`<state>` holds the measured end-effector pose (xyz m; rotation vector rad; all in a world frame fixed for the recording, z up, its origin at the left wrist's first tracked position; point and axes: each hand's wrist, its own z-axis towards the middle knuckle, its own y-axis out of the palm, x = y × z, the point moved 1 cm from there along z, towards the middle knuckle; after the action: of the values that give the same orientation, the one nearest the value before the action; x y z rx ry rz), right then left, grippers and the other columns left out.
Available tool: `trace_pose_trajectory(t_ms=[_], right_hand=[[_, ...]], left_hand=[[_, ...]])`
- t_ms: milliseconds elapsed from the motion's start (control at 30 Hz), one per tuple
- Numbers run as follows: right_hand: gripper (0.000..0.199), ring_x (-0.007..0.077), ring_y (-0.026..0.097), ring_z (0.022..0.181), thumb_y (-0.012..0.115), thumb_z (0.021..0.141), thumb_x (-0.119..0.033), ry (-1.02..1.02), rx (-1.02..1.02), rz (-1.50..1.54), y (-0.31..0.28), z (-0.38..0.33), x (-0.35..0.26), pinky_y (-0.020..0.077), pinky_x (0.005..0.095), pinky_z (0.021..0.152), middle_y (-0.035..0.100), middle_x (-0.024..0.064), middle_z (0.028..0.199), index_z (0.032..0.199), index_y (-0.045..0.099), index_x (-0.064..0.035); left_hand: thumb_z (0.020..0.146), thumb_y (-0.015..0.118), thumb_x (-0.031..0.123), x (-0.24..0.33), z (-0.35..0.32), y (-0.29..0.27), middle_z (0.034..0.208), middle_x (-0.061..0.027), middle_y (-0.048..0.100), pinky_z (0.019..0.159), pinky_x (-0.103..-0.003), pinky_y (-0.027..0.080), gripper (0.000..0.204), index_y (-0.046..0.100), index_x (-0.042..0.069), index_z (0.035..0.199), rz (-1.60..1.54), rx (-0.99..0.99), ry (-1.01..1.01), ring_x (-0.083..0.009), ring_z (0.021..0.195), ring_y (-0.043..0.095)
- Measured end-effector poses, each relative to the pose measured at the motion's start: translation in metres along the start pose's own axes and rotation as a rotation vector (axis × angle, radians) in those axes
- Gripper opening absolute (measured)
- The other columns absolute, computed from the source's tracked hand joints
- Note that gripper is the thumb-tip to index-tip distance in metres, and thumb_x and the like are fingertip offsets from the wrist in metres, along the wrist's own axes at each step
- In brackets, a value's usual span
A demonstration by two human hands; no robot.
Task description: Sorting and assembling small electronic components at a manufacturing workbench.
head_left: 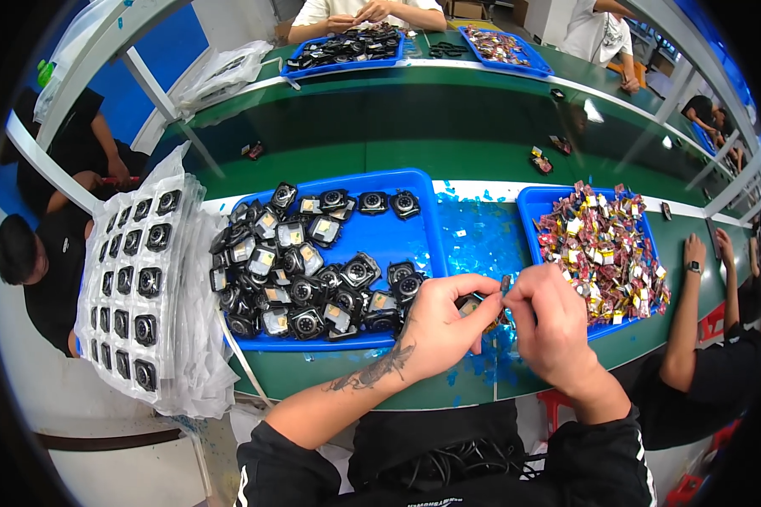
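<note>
My left hand (444, 325) is closed, thumb and forefinger pinching a small dark piece that looks like a watch case (468, 306); most of it is hidden by the fingers. Close against it, my right hand (554, 325) is closed too, its fingertips meeting those of the left. What the right fingers pinch is too small and covered to make out. To the left, a blue tray (433, 228) holds many black watch cases (306, 291) with round sensor backs. On the right, another blue tray (528, 203) is heaped with small red, white and yellow flex parts (600, 249).
Blue film scraps (478, 241) litter the green bench (313, 372) between the trays. A stack of clear plastic trays (131, 296) with watch cases stands at left. Beyond lies a green conveyor belt (347, 127) carrying loose parts. Co-workers sit opposite and on both sides.
</note>
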<state>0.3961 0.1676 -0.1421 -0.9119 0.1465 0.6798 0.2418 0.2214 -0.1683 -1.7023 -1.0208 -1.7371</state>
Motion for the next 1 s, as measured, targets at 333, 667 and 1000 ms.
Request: trace_pose_trajectory(t_ms=[333, 667, 1000], right_hand=[[0.023, 0.0156, 0.060, 0.091, 0.058, 0.088, 0.002, 0.441, -0.097, 0.558, 0.000, -0.001, 0.025, 0.0510, 0.0275, 0.072, 0.062, 0.0105, 0.100, 0.110, 0.065, 0.0018], [0.008, 0.0105, 0.057, 0.083, 0.061, 0.089, 0.000, 0.474, 0.081, 1.038, -0.002, -0.008, 0.035, 0.0480, 0.0240, 0.072, 0.062, 0.0094, 0.097, 0.096, 0.057, 0.0004], [0.010, 0.0107, 0.061, 0.086, 0.064, 0.087, 0.001, 0.587, -0.094, 0.808, 0.013, -0.003, 0.010, 0.0534, 0.0242, 0.073, 0.064, 0.0061, 0.093, 0.097, 0.064, 0.0013]], left_hand=[[0.094, 0.062, 0.015, -0.001, 0.003, -0.004, 0.090, -0.0128, 0.071, 0.038, -0.018, 0.037, 0.021, 0.066, -0.006, 0.100, -0.204, -0.072, -0.054, -0.0097, 0.048, 0.060], [0.100, 0.045, 0.011, 0.002, 0.005, -0.007, 0.116, -0.0143, 0.059, 0.070, -0.026, 0.048, 0.035, 0.047, -0.002, 0.131, -0.412, 0.028, -0.002, -0.0192, 0.091, 0.064], [0.103, 0.036, 0.012, -0.008, 0.013, 0.008, 0.139, -0.0200, 0.047, 0.109, -0.039, 0.037, 0.038, 0.039, -0.003, 0.138, -0.426, 0.061, 0.255, -0.0270, 0.130, 0.046]])
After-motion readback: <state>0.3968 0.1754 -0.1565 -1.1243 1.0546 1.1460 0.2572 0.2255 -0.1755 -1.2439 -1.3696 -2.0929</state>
